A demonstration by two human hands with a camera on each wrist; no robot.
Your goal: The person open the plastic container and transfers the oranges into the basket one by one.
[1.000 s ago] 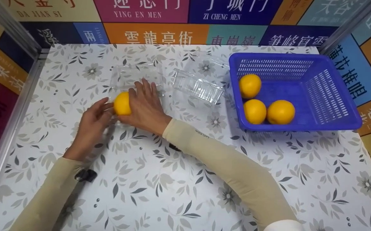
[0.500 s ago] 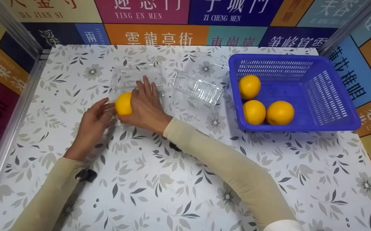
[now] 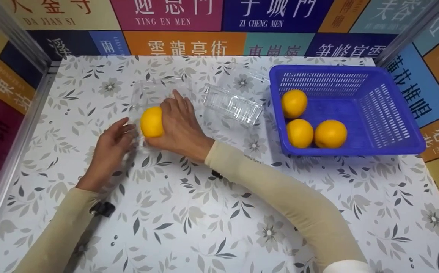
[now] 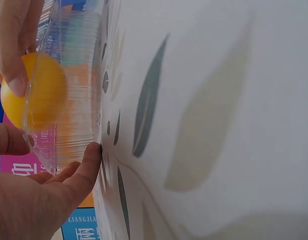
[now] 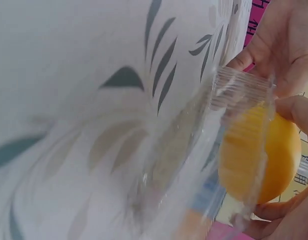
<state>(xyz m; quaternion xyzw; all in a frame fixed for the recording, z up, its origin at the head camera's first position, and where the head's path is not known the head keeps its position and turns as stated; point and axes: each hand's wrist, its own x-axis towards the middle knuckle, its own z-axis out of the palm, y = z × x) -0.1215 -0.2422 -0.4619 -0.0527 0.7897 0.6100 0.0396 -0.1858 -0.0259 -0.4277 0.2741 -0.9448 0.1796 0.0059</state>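
My right hand [image 3: 179, 125] grips an orange [image 3: 151, 122] over an open clear plastic clamshell box. In the left wrist view the orange [image 4: 41, 90] sits partly below the rim, seen through the ribbed wall of the box [image 4: 79, 115]. My left hand [image 3: 113, 140] holds the left end of this box, one finger at the rim and the thumb low against its side by the tabletop. The right wrist view shows the orange [image 5: 266, 155] tilted into the box [image 5: 239, 95], right-hand fingers on its outer side. The flap behind [image 3: 158, 89] lies spread on the table.
A second open clear plastic box [image 3: 234, 104] stands right of the hands. Further right is a blue-purple basket [image 3: 363, 148] with perforated walls, holding three oranges [image 3: 330, 134] at its left side. Printed panels [image 3: 189, 43] border the flower-patterned table [image 3: 204, 223] at the back and sides.
My right hand and the orange have shifted slightly to the right within the box. The left hand stays nearly in place at the box's left end. The basket and second box are unchanged.
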